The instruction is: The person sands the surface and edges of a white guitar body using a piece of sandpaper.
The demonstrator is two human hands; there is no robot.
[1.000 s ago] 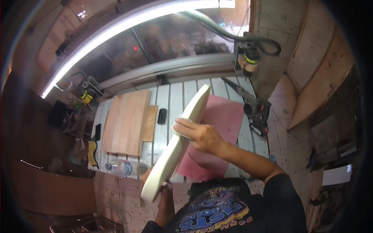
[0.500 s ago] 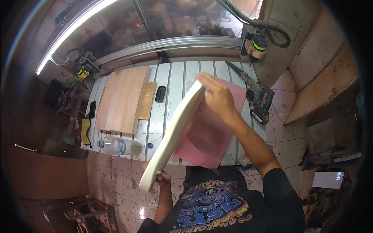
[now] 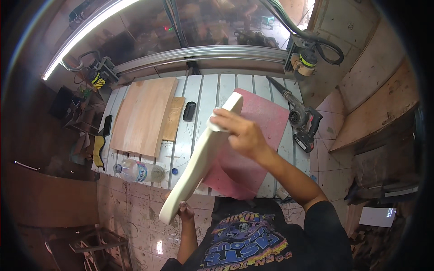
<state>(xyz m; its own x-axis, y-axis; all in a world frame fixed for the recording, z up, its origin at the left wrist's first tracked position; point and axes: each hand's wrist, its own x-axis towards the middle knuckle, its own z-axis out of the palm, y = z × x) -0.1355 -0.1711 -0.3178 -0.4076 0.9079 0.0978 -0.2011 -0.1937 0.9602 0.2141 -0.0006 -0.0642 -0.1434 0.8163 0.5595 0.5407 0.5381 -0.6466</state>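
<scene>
The cream piece (image 3: 192, 170) partly hides a pink sheet (image 3: 267, 118) beside a blower (image 3: 297, 116).

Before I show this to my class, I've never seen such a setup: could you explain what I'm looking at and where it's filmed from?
There is no robot here: just a person's bare hands, seen from above by a wide fisheye camera worn on the head, so straight edges bend. The left hand holds the lower end of a long, curved cream piece; the right hand holds what looks like a whitish pad against its upper part. Below is a slotted worktable. On its left lie a wooden panel, partly over a smaller board, and a clear plastic bottle on its side, with a blue cap nearby; to the right are a pink sheet and a cordless blower. A metal rail runs behind.
</scene>
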